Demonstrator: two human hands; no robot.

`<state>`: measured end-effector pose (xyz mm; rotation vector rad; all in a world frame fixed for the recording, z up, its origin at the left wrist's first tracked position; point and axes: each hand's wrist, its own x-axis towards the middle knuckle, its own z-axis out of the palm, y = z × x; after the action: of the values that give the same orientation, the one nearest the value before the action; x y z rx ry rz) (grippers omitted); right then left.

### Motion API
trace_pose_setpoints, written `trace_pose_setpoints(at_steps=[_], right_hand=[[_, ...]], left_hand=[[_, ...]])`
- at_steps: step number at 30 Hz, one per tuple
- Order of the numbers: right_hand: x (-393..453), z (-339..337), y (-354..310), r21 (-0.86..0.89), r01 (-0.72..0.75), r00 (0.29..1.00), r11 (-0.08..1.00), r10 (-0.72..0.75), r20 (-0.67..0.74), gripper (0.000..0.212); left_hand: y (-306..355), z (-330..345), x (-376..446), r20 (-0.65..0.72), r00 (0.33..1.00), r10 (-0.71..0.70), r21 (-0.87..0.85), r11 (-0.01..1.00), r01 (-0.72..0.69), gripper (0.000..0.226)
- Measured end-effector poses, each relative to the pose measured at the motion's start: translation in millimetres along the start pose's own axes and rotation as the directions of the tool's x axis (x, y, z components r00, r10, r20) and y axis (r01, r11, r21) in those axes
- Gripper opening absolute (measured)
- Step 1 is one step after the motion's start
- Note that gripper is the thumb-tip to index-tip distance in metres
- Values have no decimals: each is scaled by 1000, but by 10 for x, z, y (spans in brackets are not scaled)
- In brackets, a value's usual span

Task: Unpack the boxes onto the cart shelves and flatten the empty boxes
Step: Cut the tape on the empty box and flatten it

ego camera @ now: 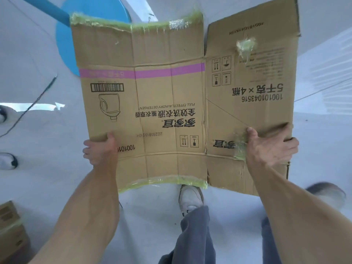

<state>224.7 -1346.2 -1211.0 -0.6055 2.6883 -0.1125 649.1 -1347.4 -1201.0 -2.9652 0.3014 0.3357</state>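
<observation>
Flattening step in hand: brown printed cardboard box with green tape edges [171, 103], collapsed flat, held in mid-air above pale floor [38, 168], nothing carrying it. Long axis runs left-right; print upside-down, top pointing toward person. Left hand [101, 149] and right hand [270, 147] pinch its near side edges. Next, I judge: set it down flat.

One flattened detergent carton [171, 103], held up by two hands: left hand [101, 149], right hand [270, 147]. One blue round stool [91, 8] behind it. One cardboard box [11, 231] at the lower left corner. One white shoe [190, 199] below the carton.
</observation>
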Motion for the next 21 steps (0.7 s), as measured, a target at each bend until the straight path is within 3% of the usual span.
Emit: trace_pose_setpoints(at_steps=[7,16,21], right_hand=[[-97,-872,-323,43,128,991,991,-129,22,76],[722,-2061,-552,14,166,984,986,-167,58,45],[1174,-2648,-926,4,264,964,965,-263,42,34]], left_hand=[[245,-756,-733,-58,995,-76,-49,996,73,56],[736,-1428,-1860,-31,999,-33,-108,994,29,47],[1180,-1756,-2304,15,998,-57,-125,990,58,48]])
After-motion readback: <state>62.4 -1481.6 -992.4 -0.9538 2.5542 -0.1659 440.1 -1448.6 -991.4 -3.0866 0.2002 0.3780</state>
